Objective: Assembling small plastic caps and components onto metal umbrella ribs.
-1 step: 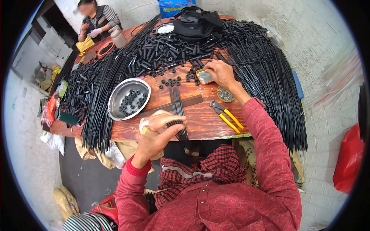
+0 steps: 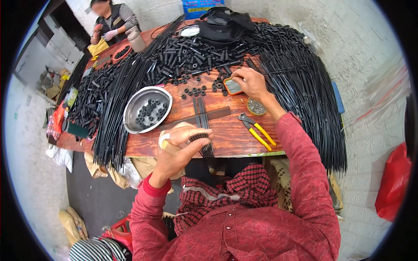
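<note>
My left hand (image 2: 174, 145), with white and tan tape on its fingers, is closed around a short black ridged part (image 2: 199, 137) above the table's near edge. Below and beyond it, several thin black rods (image 2: 201, 114) lie across a flat dark bar (image 2: 220, 112). Over a small orange-rimmed tin (image 2: 233, 87) of thin silvery pins, my right hand (image 2: 253, 85) has its fingertips pinched together. Whatever those fingertips hold is hidden. Beside the right wrist sits a round tin (image 2: 256, 107) of small metal pieces. Yellow-handled cutting pliers (image 2: 257, 132) lie nearer me.
A metal bowl (image 2: 131, 127) of black rings stands left of the bar. Heaps of black tubular parts (image 2: 191, 56) cover the table's far side, with a black bag (image 2: 224, 30) on top. Long rod bundles (image 2: 300, 91) flank the work area. Another person (image 2: 114, 21) sits at far left.
</note>
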The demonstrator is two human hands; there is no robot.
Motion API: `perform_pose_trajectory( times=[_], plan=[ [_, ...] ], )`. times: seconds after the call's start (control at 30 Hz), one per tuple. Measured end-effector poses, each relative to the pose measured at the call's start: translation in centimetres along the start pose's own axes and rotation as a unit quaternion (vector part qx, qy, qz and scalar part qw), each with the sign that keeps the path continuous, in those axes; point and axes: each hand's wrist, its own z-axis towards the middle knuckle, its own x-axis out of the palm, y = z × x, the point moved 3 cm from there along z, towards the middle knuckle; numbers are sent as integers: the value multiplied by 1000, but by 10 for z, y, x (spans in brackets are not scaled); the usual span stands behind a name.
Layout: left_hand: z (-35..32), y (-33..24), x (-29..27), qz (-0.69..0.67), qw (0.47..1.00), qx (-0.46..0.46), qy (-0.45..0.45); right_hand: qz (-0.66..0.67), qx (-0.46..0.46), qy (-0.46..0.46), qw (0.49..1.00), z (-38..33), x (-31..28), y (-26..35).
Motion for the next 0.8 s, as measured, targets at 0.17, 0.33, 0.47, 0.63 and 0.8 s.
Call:
perform_pose_trajectory(
  times=[0.17,0.33,0.47,0.63,0.8],
  plan=[
    [0,5,-4,10,1000,-20,13,391,42,66,917,-18,-56,93],
    [-5,8,-5,21,1000,-7,-8,362,-117,83,921,-47,-97,158],
    [-5,8,-3,29,1000,-7,-6,335,-122,64,932,-56,-105,167],
    [-7,4,-3,41,999,5,-16,321,-134,39,937,-58,-106,175],
    [-8,6,-4,39,999,-5,-20,301,-137,3,944,-56,-106,182]
  ],
)
